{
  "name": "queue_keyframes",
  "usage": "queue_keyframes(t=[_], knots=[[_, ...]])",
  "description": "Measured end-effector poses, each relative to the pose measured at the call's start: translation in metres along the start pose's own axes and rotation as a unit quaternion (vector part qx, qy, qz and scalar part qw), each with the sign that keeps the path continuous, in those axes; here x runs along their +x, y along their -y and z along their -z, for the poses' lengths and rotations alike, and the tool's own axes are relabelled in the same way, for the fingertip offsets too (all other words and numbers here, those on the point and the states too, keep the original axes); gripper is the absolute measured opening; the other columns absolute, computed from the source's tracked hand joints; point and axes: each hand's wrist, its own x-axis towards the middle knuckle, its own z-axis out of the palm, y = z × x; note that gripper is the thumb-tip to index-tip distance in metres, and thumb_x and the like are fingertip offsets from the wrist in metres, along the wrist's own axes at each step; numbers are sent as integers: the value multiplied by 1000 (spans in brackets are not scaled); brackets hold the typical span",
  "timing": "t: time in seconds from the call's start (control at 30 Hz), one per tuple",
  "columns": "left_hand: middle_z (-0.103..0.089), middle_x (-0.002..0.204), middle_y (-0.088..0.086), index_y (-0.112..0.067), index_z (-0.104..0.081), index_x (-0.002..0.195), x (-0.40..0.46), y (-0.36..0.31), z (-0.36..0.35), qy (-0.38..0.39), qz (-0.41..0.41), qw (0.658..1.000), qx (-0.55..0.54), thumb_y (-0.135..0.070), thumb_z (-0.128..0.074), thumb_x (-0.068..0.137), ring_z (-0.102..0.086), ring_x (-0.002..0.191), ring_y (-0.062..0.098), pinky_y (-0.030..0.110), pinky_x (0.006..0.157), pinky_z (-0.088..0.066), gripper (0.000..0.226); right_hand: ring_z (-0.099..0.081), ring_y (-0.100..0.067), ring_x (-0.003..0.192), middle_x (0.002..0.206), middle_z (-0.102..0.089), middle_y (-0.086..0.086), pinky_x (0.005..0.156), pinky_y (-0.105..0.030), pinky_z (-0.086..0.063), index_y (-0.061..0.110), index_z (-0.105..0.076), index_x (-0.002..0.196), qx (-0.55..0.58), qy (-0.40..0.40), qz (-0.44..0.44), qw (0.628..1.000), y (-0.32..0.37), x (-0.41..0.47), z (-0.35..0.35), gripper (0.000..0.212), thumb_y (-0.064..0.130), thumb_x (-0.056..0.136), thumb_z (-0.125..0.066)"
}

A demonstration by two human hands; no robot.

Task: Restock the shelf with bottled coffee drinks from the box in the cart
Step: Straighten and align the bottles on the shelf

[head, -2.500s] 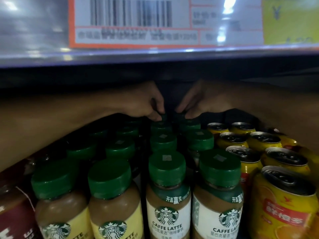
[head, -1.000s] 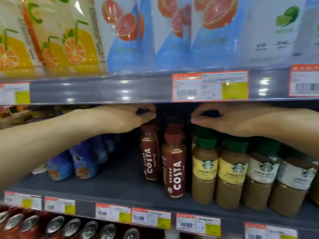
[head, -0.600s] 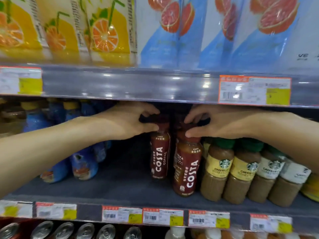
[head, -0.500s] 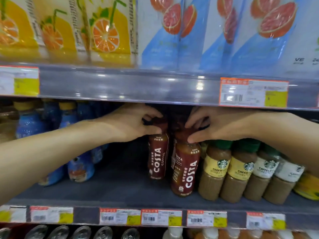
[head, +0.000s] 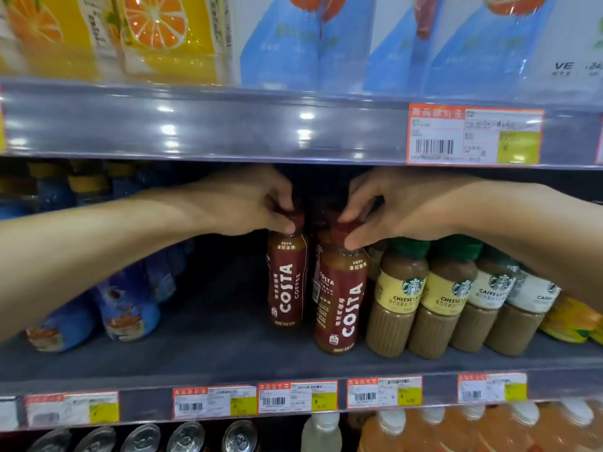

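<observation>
Head view: left hand (head: pixel 248 203) pinches the cap of the left Costa bottle (head: pixel 287 278); right hand (head: pixel 401 207) pinches the cap of the right Costa bottle (head: pixel 341 298). Both bottles stand on the shelf (head: pixel 195 350), the right one nearer its front edge, just beside the Starbucks bottles (head: pixel 424 298) at 3 o'clock. Bare shelf lies at 9 o'clock, up to the blue bottles (head: pixel 127 308). The upper shelf edge (head: pixel 228 122) sits close above both hands.
</observation>
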Motion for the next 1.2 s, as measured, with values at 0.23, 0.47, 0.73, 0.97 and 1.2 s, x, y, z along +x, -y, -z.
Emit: queue_keyframes(t=[0.23,0.47,0.73,0.97,1.2], knots=[[-69,75,-4,-19,-66,78,-2,-6,3,26,-1,999,-36,-23,-81,74,-62,71,13,28,70,-48,16,-58,-6,98,92,-54,23,94,-26,-46,36,-67,86,-14,-12,-3,1000,0,-5,1,20,45,74,-79],[-68,87,-13,-24,-67,85,-21,-22,6,29,8,999,11,-34,-79,75,-63,82,1,25,80,-50,18,-59,-8,96,93,-56,21,89,-26,-47,34,-68,88,-25,-27,-10,999,4,-8,-2,23,48,73,-79],[-68,86,-11,-24,-67,80,-26,-26,7,39,24,999,-1,-34,-82,70,-66,82,8,37,85,-54,21,-60,-9,96,93,-56,19,85,-27,-47,26,-72,102,-64,-31,-8,997,11,-12,-3,32,47,78,-75],[-60,110,-20,-42,-60,98,-35,-12,14,68,11,997,-19,-57,-79,62,-61,97,-1,31,89,-53,43,-60,0,89,96,-64,18,86,-23,-48,36,-67,97,-4,-61,-15,998,0,-21,3,28,58,80,-62],[-65,100,-18,-37,-63,92,-3,19,7,-35,37,999,-3,-39,-68,85,-59,80,-7,10,73,-45,9,-62,-22,97,101,-67,-7,82,-20,-50,21,-65,92,94,-56,-1,994,-25,18,8,8,16,87,-69]])
